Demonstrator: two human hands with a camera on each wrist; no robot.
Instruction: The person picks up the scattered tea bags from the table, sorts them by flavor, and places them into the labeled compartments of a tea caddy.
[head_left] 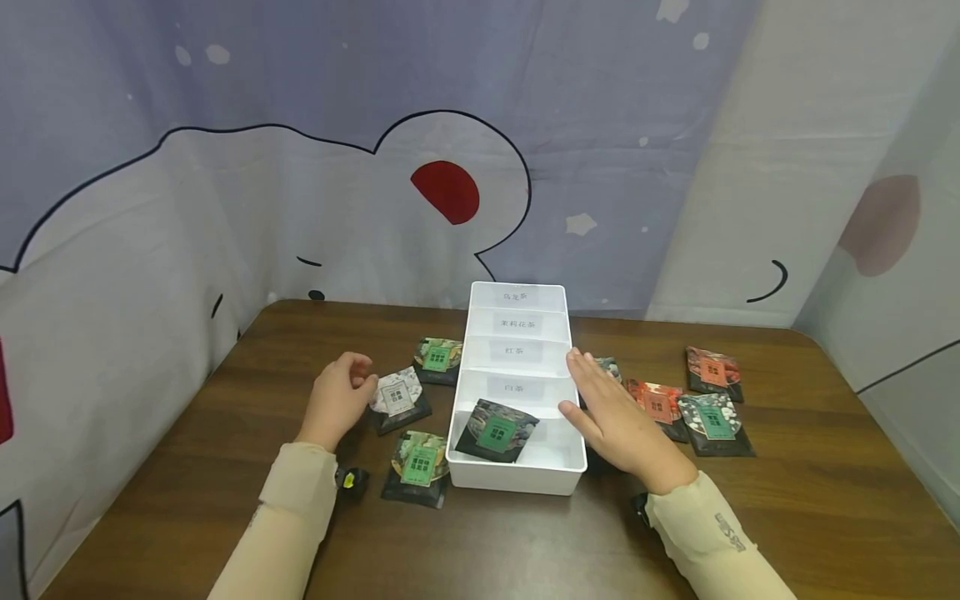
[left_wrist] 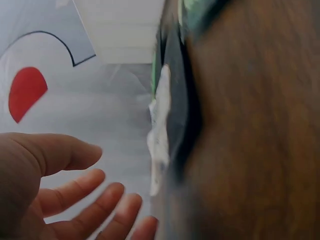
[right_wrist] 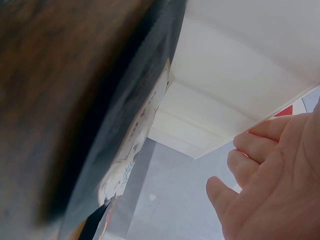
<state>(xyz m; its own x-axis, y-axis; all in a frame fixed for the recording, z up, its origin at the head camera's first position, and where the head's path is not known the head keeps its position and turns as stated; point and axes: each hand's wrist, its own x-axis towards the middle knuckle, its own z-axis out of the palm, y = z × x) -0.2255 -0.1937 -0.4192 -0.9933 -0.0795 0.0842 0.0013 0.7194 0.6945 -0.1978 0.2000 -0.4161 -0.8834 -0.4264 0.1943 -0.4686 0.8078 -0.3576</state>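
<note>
Tea sachets (head_left: 417,479), eight counted, grouped about one white divided box (head_left: 516,481).

Progress: judged early. Inside the box, one item: a green-labelled sachet (head_left: 497,433), tilted at the near end, its exact seating against the dividers unclear. Outside the box, seven items remained.

Left of the box, three: a far green sachet (head_left: 438,360), just beside the wall; a pale-printed sachet (head_left: 400,402), slightly farther out; a near green sachet (head_left: 418,458), close by the front corner.

Right of the box, four: a half-hidden sachet (head_left: 609,367), behind the fingers; an orange sachet (head_left: 657,407); a red-orange sachet (head_left: 713,372), farthest out; a floral sachet (head_left: 716,427), nearer the front. One further dark item (head_left: 597,463), mostly covered, not identified.

Condition: flat, squarish, dark-bodied packets, printed across the upper part, with green, orange or pale label panels; no tearing was visible.

Left hand (head_left: 339,402): left of the box, by the pale-printed sachet, fingers loosely bent, thumb apart, holding nothing. Right hand (head_left: 626,421): at the box's right rim, fingers extended, holding nothing; contact with the rim could not be confirmed.
</note>
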